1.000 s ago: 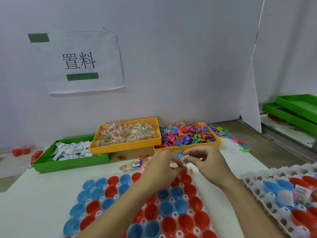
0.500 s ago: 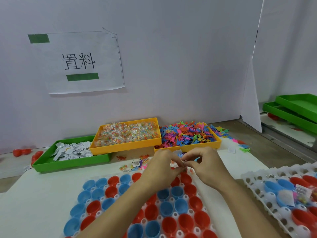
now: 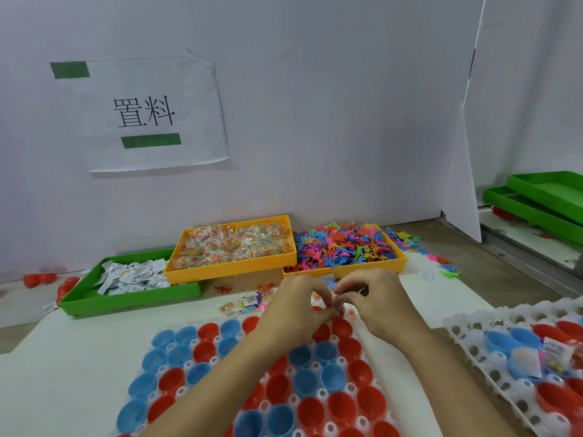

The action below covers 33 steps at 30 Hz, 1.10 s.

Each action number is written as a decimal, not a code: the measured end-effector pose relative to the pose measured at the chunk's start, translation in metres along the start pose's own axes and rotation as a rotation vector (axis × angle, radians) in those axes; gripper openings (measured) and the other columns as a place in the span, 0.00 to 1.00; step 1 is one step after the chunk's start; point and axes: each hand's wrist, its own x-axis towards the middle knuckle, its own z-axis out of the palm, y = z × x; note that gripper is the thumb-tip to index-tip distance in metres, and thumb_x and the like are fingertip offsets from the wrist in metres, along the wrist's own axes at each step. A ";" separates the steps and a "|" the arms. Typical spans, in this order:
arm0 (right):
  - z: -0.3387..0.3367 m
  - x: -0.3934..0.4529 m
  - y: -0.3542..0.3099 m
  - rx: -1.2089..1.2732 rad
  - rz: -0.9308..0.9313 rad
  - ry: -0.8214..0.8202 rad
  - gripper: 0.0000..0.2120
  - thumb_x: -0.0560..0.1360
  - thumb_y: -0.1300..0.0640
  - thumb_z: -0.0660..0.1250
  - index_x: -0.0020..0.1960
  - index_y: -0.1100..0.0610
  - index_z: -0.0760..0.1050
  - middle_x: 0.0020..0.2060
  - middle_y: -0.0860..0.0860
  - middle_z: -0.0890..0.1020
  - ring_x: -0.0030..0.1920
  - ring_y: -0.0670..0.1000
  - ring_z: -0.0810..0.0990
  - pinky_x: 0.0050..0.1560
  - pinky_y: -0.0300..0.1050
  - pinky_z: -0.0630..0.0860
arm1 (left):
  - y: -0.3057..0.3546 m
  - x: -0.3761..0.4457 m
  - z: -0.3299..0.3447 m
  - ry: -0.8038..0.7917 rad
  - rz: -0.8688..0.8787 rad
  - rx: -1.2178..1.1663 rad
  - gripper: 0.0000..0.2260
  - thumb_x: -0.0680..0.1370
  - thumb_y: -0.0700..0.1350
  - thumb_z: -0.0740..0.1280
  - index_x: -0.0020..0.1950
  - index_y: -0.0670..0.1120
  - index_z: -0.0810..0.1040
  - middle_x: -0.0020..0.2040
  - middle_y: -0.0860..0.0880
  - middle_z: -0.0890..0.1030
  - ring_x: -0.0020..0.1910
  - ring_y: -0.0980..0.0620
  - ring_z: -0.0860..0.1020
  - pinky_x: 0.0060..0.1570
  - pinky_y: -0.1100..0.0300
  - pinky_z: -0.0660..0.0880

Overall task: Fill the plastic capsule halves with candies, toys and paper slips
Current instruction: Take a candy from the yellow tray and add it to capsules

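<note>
Both hands (image 3: 334, 305) pinching above capsule tray's (image 3: 217, 361) far edge

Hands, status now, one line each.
Left hand: fingers curled, pinching a small item too small to identify.
Right hand: fingers curled, pinching that same small item.

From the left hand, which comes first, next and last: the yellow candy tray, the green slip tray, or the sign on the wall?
Judged from the left hand in the head view:
1. Yellow candy tray, just behind it, slightly left.
2. Green slip tray, farther left on the table.
3. Wall sign, high up on the back wall.
</note>
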 end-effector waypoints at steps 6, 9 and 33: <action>0.000 0.000 0.001 -0.013 -0.013 -0.036 0.08 0.76 0.64 0.71 0.51 0.54 0.86 0.40 0.41 0.83 0.44 0.40 0.81 0.49 0.34 0.78 | -0.002 0.000 -0.002 0.011 -0.028 0.011 0.06 0.75 0.52 0.73 0.48 0.52 0.83 0.48 0.58 0.82 0.48 0.61 0.73 0.42 0.73 0.66; 0.001 0.000 0.001 -0.012 -0.020 -0.038 0.09 0.76 0.64 0.71 0.52 0.54 0.86 0.44 0.45 0.85 0.46 0.42 0.81 0.52 0.40 0.81 | -0.002 0.001 -0.004 0.012 -0.056 0.009 0.05 0.77 0.45 0.69 0.50 0.51 0.83 0.49 0.57 0.81 0.46 0.63 0.72 0.38 0.76 0.65; 0.002 -0.004 0.000 0.013 0.023 -0.049 0.14 0.77 0.64 0.70 0.52 0.44 0.80 0.43 0.40 0.81 0.45 0.40 0.80 0.37 0.26 0.74 | 0.001 0.006 0.003 -0.012 -0.094 -0.001 0.03 0.77 0.47 0.70 0.49 0.50 0.84 0.50 0.56 0.82 0.49 0.60 0.71 0.45 0.68 0.65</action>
